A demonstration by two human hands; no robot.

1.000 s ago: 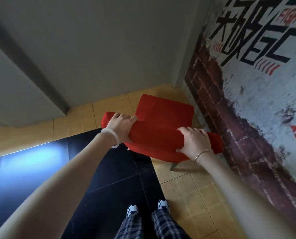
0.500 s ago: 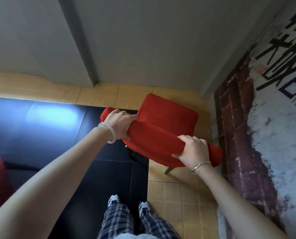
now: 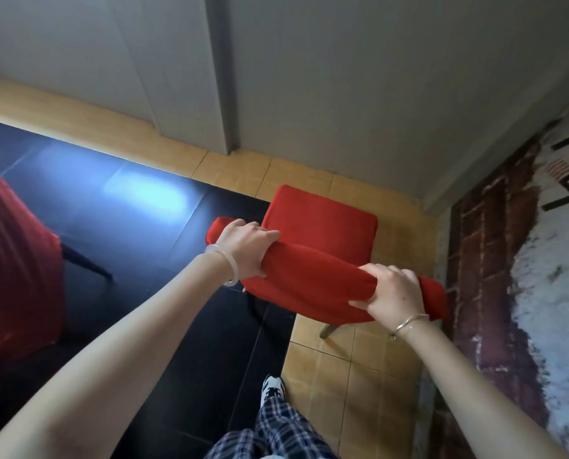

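The red chair [image 3: 319, 223], napped fabric with a rounded padded backrest and squarish seat, stands in a corner across glossy black floor [image 3: 144, 226] and matte tan tiles [image 3: 369, 376]. The left hand [image 3: 246, 250] and right hand [image 3: 392, 296] each wrap tightly around the backrest, near opposite ends. A grey wall [image 3: 342, 94] stands behind it, and a brick-painted wall [image 3: 495, 260] is just to its right.
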